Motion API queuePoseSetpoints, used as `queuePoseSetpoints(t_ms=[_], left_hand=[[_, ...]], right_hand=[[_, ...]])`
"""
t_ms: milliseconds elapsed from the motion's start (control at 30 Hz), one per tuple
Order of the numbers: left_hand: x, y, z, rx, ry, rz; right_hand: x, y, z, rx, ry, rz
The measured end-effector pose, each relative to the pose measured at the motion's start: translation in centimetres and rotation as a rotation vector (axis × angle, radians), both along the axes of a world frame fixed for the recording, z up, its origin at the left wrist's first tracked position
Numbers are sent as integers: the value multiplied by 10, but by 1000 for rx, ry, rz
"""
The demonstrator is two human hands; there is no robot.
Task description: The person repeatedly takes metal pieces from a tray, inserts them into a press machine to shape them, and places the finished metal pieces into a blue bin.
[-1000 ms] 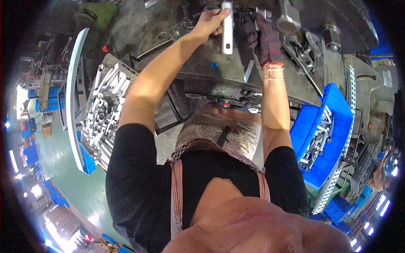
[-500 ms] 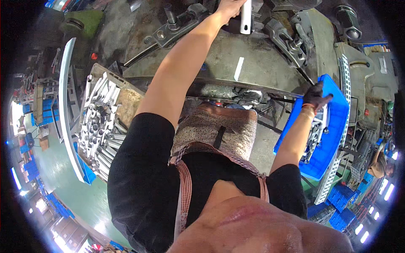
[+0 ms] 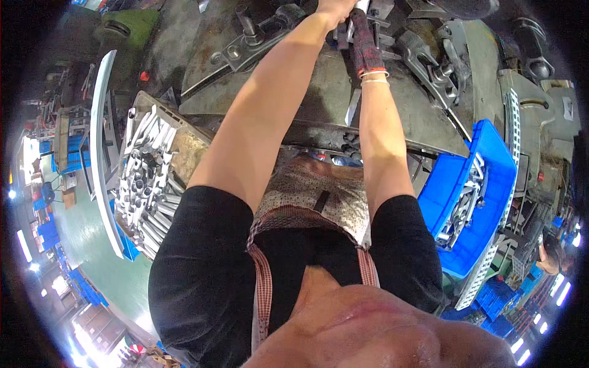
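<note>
At the top edge of the view, my bare left hand [image 3: 334, 11] is closed at a pale silver metal tube [image 3: 362, 5], its fingertips partly cut off by the frame. My right hand [image 3: 366, 44], in a dark, reddish-stained glove, is wrapped round the near part of the same tube and hides most of it. Both hands are over the worn metal machine bed [image 3: 270, 98], between a clamp bar with an upright bolt [image 3: 248, 27] on the left and another clamp [image 3: 426, 58] on the right.
A crate [image 3: 184, 116] heaped with silver tube parts stands at the left, beside a pale upright panel [image 3: 101, 153]. On the right, a blue bin [image 3: 491, 214] holds several metal pieces next to a perforated rail [image 3: 512, 141]. A person [image 3: 550, 256] is at the far right.
My right hand has left the blue bin and come up and leftward onto the tube. My left hand stays at the tube near the top edge.
</note>
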State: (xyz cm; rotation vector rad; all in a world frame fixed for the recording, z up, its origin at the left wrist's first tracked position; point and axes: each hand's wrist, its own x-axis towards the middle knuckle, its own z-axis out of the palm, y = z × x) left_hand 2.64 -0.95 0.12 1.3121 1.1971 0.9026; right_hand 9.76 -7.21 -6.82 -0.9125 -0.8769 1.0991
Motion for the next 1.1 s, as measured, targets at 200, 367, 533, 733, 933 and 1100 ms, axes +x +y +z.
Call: queuePoseSetpoints(t_ms=[200,367,533,733,933,1100], left_hand=[[-21,9,-21,165,122,-30],[-23,14,-27,553,482,-59],[-27,20,-14,547,507,-134],[-29,3,-15,480,699,-106],[-25,-8,-8,472,741,-50],[8,-27,3,409,613,3]], right_hand=[[-21,-16,17,-589,-422,-165],[-10,-1,-25,-360,-674,-145],[-15,-19,0,-310,-994,-193],[-16,-34,-9,50,-1273,-281],[-4,8,-47,-33,-896,-149],[53,30,-105,-153,-758,-96]])
